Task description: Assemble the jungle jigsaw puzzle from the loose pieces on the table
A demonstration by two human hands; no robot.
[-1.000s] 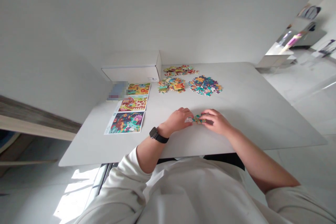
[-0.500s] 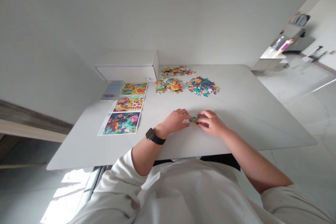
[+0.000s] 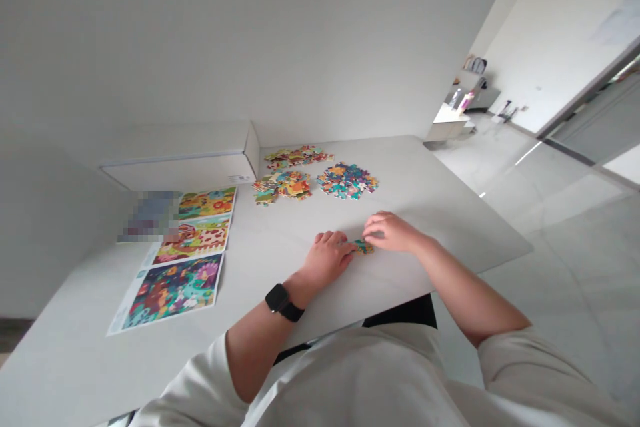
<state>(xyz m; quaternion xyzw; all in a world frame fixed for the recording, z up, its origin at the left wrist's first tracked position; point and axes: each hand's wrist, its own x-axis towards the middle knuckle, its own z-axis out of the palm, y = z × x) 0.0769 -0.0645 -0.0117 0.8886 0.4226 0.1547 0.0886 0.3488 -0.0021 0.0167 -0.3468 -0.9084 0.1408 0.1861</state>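
Between my hands, a small cluster of joined jigsaw puzzle pieces [image 3: 365,247] in teal and yellow lies on the table. My left hand [image 3: 327,257], with a black watch on its wrist, rests on the table and grips the cluster's left end. Its fingers partly cover the pieces. My right hand [image 3: 391,232] hovers at the upper right end, fingers curved and a little apart, with nothing visible in them. Beyond the hands are a pile of blue and purple pieces [image 3: 347,181], a pile of orange and yellow pieces [image 3: 283,187] and a red-green pile [image 3: 299,156].
Three printed reference pictures [image 3: 175,291] lie in a column on the left of the white table [image 3: 280,260]. A blurred-out item [image 3: 149,215] lies beside them. Behind, a long white box [image 3: 185,170] stands against the wall.
The view has swung to the right. My right hand has eased back from the pieces, showing more of them, while my left hand stays on them.
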